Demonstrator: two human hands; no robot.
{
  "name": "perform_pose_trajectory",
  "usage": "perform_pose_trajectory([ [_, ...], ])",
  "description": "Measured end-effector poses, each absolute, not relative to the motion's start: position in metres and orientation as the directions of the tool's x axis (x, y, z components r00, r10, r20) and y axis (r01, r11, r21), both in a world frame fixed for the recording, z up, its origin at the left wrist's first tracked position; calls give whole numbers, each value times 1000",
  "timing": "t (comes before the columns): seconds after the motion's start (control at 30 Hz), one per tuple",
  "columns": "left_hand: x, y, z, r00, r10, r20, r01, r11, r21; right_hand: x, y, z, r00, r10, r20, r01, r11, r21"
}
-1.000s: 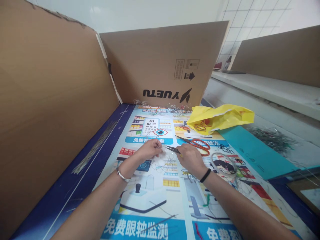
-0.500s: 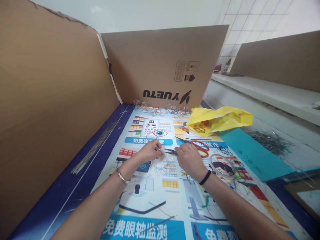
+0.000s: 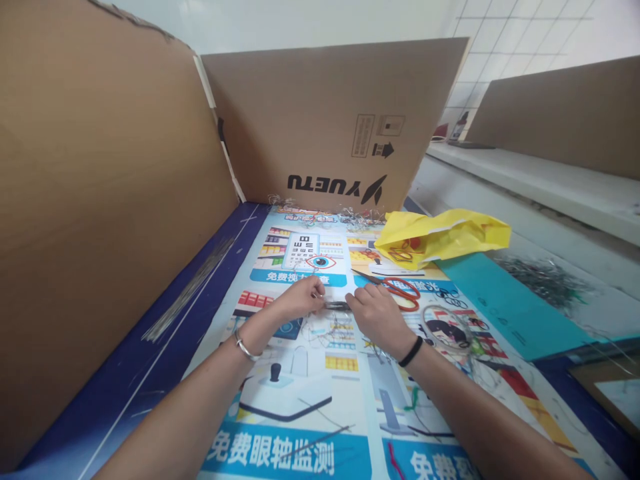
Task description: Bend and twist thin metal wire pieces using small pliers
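Note:
My right hand (image 3: 379, 315) is wrapped around a pair of pliers (image 3: 338, 306), whose thin dark jaws point left. The jaws look close together, and their tips reach my left hand (image 3: 302, 298). Its thumb and fingers are pinched on a thin wire, mostly hidden by the fingertips. Below the jaws, fine wire (image 3: 325, 328) lies in loose loops on the printed sheet. Just beyond my right hand rest orange-handled scissors (image 3: 404, 293), blades pointing left.
A yellow bag (image 3: 450, 237) lies at the back right, near a tangle of wire (image 3: 545, 280). Cardboard panels (image 3: 320, 120) stand behind and at the left. A bundle of straight wires (image 3: 187, 293) lies left, and a wire coil (image 3: 447, 327) lies right.
The jaws of the pliers have closed together beside my left fingertips. My right hand has shifted slightly left, while the view has tilted a little.

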State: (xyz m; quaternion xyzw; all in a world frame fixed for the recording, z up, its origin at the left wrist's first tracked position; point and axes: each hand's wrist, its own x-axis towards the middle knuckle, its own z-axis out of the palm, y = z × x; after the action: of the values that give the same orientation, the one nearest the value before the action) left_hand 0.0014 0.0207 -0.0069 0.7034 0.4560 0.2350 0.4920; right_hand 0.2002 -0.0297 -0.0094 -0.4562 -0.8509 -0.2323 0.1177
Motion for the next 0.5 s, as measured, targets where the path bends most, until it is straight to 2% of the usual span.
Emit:
perform_pose_trajectory([
  [0.33,1,17,8,458,856,-241,388,52,920,197,-36,-3,-580,716,389,811,467,351],
  [0.5,-2,18,6,496,836,-235,332,68,941,196,-35,-4,-581,710,399,812,466,353],
])
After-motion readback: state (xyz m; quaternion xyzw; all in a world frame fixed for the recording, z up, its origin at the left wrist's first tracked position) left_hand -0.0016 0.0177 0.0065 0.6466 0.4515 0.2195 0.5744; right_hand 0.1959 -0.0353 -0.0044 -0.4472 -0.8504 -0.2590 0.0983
